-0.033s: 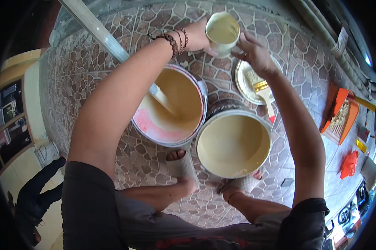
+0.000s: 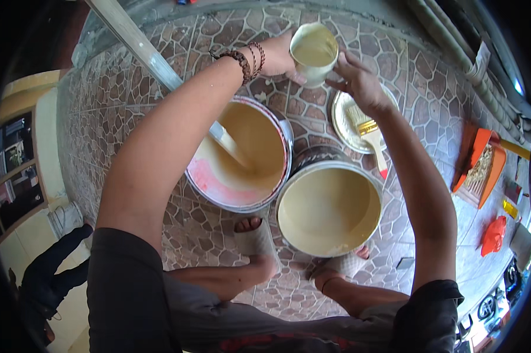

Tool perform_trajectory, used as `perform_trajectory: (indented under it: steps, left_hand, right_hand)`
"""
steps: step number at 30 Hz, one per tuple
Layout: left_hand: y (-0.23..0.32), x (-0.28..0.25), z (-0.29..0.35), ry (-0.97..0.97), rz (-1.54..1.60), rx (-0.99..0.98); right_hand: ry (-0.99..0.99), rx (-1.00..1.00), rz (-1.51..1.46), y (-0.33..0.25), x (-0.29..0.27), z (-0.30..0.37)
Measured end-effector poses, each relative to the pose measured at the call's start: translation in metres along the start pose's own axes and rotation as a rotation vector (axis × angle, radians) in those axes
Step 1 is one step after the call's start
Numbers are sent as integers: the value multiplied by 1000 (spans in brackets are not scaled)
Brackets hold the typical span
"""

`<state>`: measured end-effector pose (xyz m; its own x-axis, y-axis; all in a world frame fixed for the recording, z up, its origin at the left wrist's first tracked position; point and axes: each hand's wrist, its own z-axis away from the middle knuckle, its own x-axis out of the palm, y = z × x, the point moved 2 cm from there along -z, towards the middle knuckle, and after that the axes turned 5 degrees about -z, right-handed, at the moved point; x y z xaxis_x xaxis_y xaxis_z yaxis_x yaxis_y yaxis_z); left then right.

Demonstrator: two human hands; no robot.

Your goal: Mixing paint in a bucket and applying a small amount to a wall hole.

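Beyond the two buckets, I hold up a cream-smeared cup, its open mouth toward me. My left hand, with braided bracelets at the wrist, is closed round the cup's left side. The fingers of my right hand curl against its right side. Below my left forearm stands a bucket of tan liquid, a paint-streaked wooden stick leaning in it and pink stain inside its wall. Right beside it, another bucket holds smooth cream paint.
A paintbrush with a red-tipped handle lies across a round paint-covered lid. To the right are an orange dustpan and a red plastic bag. My sandalled feet flank the near bucket on stone-patterned tiles. Pipes run along the far right edge.
The whole scene sits slightly lower in the picture. Both hands remain at the cup, and the buckets, stick and brush keep their places relative to one another.
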<state>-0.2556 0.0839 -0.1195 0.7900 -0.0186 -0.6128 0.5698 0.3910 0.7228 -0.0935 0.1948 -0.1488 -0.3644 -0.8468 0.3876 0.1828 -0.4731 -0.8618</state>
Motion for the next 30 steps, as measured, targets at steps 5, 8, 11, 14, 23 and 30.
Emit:
perform_trajectory:
  steps: [5,8,11,14,23,30]
  left_hand:
    - [-3,-2,10,-242,-137,-40]
    - [21,-13,21,-139,-303,101]
    - [24,-33,29,51,-444,-333]
    - [89,-43,70,347,-509,-128]
    - [151,105,254,471,471,-317]
    - [77,225,245,1005,780,-934]
  right_hand:
    - [0,-46,5,10,6,8]
    - [81,-12,-7,20,-2,3]
    - [192,-13,295,5,-14,-1]
    - [201,-131,846,-14,-34,31]
    - [28,133,221,45,-19,159]
    - [-65,-151,832,66,-30,169]
